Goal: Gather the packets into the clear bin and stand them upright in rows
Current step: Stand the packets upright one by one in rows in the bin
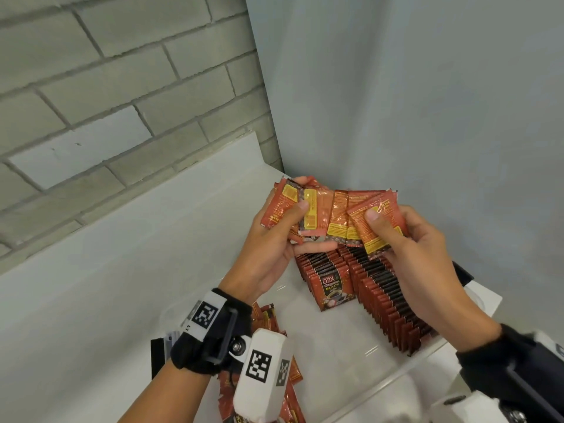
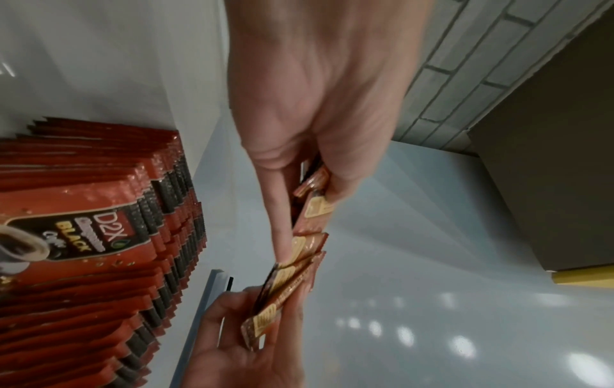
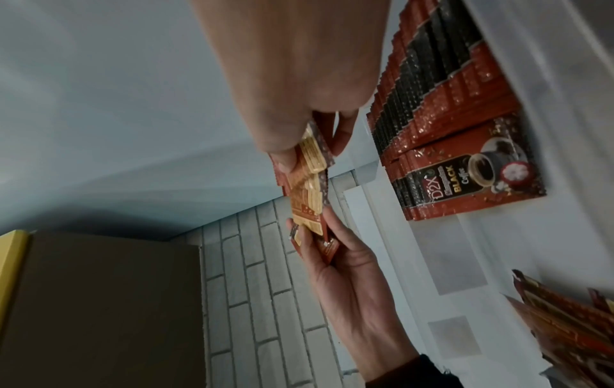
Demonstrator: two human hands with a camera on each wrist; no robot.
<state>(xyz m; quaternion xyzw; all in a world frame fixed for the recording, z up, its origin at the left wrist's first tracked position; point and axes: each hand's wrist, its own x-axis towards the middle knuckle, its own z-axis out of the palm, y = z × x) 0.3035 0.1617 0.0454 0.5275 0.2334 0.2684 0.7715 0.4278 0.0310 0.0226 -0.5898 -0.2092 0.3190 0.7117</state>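
Note:
Both hands hold a fanned bunch of red coffee packets (image 1: 332, 216) above the clear bin (image 1: 406, 369). My left hand (image 1: 285, 221) grips the left end of the fan, thumb on top of the packets. My right hand (image 1: 387, 227) pinches the right end, thumb pressed on a tilted packet (image 1: 383, 224). Below them, two rows of upright packets (image 1: 381, 288) stand inside the bin. The left wrist view shows the fan (image 2: 299, 265) edge-on between both hands, beside the rows (image 2: 99, 236). The right wrist view shows the fan (image 3: 310, 181) and the rows (image 3: 458, 126).
A loose pile of packets (image 1: 274, 325) lies on the white table (image 1: 91, 285) under my left wrist, also in the right wrist view (image 3: 571, 333). A brick wall (image 1: 106, 87) runs behind the table; a pale panel (image 1: 427, 102) stands behind the bin.

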